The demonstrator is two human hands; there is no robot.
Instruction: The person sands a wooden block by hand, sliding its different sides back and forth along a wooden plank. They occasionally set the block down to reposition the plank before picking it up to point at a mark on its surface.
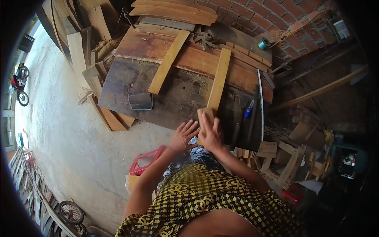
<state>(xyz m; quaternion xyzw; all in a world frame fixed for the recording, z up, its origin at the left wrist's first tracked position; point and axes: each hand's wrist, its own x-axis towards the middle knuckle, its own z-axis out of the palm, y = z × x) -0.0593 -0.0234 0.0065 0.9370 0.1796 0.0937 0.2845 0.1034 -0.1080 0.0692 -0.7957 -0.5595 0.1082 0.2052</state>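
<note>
A long yellowish wooden strip point(219, 79) runs across the dark workbench toward me. On its near end my right hand point(211, 136) grips a small wooden block point(205, 113), fingers bent over its top. My left hand point(184, 137) lies with fingers spread at the bench's front edge, just left of the strip's end, and holds nothing. A second wooden strip point(169, 63) lies farther left on the bench. Beside it rests a curled dark sheet point(140, 101) that looks like sandpaper.
The workbench point(118, 85) carries a blue marker point(249, 109), a long ruler-like edge point(260, 106), a star-shaped metal part point(205, 38) and a wire spool point(263, 44). Stacked boards point(173, 12) lie at the back. Scrap wood point(290, 162) heaps at right; a red stool point(147, 161) stands at left.
</note>
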